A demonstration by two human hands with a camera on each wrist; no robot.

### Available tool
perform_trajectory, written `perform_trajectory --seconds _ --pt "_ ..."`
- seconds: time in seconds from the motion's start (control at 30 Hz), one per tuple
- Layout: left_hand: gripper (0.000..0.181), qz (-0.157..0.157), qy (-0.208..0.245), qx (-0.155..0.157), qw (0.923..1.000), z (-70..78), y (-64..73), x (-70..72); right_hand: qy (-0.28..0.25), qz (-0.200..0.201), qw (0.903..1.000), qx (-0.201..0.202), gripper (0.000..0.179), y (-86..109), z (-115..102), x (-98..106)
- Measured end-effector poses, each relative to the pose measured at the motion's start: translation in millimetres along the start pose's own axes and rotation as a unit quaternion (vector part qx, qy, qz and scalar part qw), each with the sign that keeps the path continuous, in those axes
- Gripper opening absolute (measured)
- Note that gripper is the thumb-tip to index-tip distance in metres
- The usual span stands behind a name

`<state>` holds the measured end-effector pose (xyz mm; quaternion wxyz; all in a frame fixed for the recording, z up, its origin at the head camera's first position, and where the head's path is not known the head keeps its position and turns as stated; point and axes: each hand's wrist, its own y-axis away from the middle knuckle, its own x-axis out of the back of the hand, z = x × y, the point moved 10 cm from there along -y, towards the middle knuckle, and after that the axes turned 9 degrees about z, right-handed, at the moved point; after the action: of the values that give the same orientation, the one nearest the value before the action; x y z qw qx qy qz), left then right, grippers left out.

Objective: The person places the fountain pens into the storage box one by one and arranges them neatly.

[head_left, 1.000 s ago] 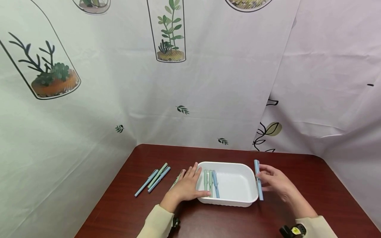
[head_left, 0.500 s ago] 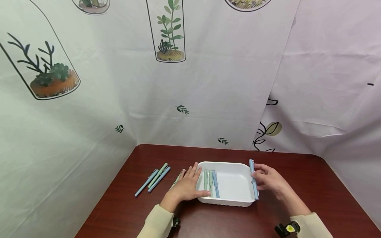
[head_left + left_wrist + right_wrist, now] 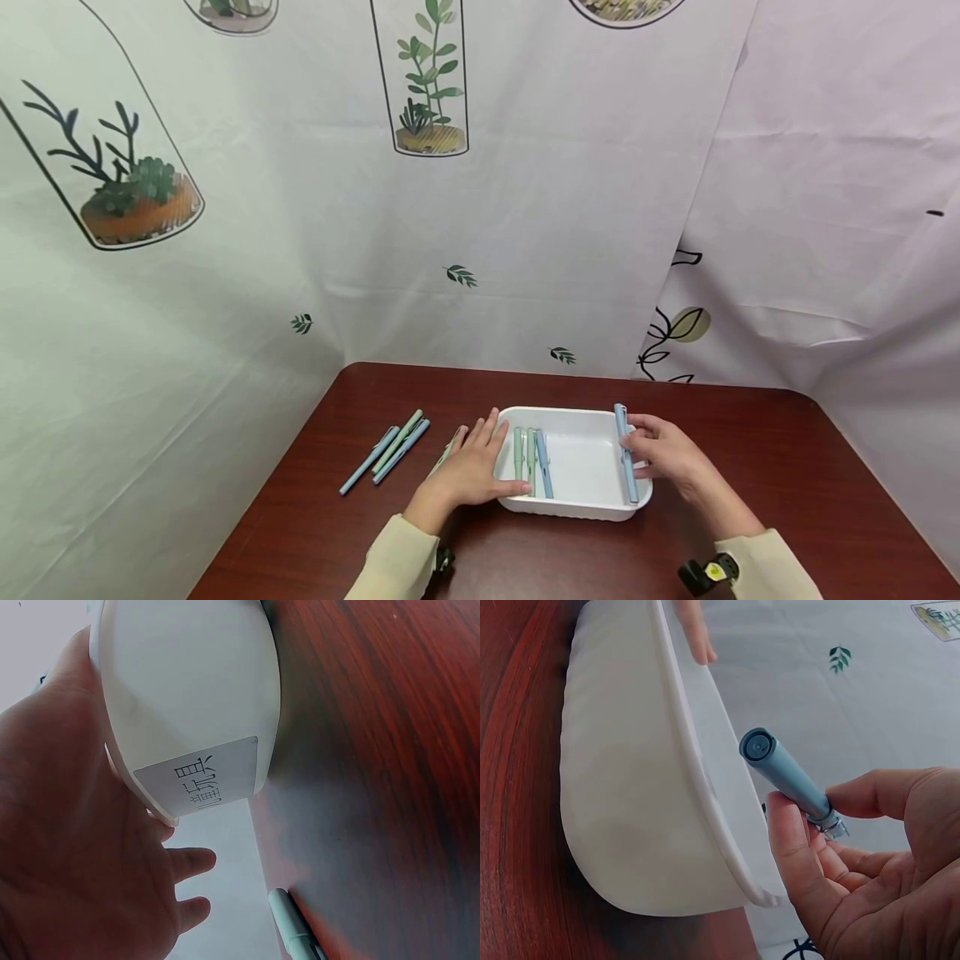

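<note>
My right hand [image 3: 667, 454] pinches a light blue pen [image 3: 630, 475] between thumb and fingers, above the right side of a white plastic tray [image 3: 570, 410]. In the right wrist view the pen [image 3: 791, 776] points its round end toward the camera, higher than the tray rim [image 3: 697, 757]. My left hand [image 3: 468, 477] rests on the tray's left rim with fingers spread and straight, its thumb along the front corner. Inside the tray's left part lie two green pens [image 3: 531, 458] and a blue pen [image 3: 544, 467], side by side.
Left of the tray, two blue pens [image 3: 369, 461] and a green pen [image 3: 397, 443] lie slanted on the dark red table [image 3: 300, 533]. Another pen [image 3: 446, 454] is partly hidden behind my left hand. Patterned white cloth [image 3: 555, 225] hangs behind the table.
My right hand has moved left with the blue pen, from outside the tray's right edge to over its right side. The left hand and the other pens stay put.
</note>
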<state>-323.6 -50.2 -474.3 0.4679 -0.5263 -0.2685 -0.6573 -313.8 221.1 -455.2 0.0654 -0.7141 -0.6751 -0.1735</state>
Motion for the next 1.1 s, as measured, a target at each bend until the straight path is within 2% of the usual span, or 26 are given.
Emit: perform_trajectory --seconds 0.33,1.1 --pt "0.11 0.002 0.0 -0.002 1.0 0.8 0.1 1.3 0.023 0.006 0.9996 -0.013 0.058 -3.8 0 -10" --pt "0.109 0.002 -0.022 0.004 0.9998 -1.3 -1.3 -0.1 0.012 -0.002 0.9996 -0.027 0.054 -17.9 3 -41"
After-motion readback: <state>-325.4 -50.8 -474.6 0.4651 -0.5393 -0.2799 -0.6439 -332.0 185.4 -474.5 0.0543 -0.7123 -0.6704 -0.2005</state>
